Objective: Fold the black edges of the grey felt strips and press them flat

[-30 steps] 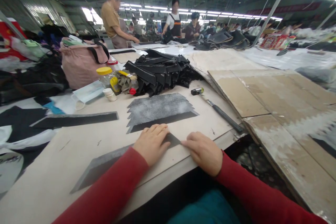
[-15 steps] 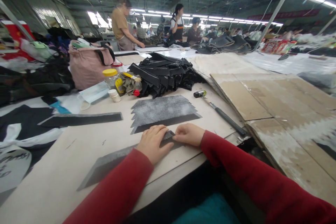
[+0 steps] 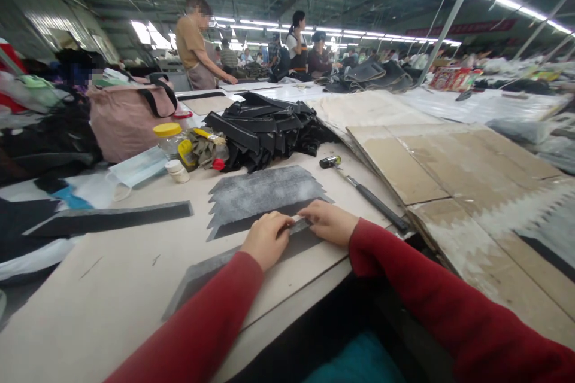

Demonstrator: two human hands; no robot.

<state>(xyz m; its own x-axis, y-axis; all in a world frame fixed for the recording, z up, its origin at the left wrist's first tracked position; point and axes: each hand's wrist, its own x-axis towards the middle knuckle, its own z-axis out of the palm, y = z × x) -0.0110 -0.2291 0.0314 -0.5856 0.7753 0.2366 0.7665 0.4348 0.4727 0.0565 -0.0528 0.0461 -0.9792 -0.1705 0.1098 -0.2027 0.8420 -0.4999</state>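
Observation:
A long dark grey strip of material (image 3: 197, 280) with a lighter band along its far edge lies slantwise on the pale board before me. My left hand (image 3: 268, 240) has its fingers curled on that far edge, near the strip's right part. Close beside it, my right hand (image 3: 331, 222) pinches the same edge near the right end. Between the fingertips, the edge looks turned up or folded. My sleeves hide part of the strip. Just beyond the hands lies a fanned stack of similar grey strips (image 3: 265, 188) with jagged ends.
A hammer (image 3: 375, 198) lies to the right, beside stacked cardboard (image 3: 399, 161). A pile of black pieces (image 3: 265, 128) is at the back. To the left are a yellow-lidded jar (image 3: 169, 140), a white bottle (image 3: 176, 172), a face mask (image 3: 139, 169), a pink bag (image 3: 126, 116) and another strip (image 3: 112, 219).
My left hand has gone from lying flat on the strip to curled fingers at its far edge. The strip has shifted right along the board. The view has turned slightly right.

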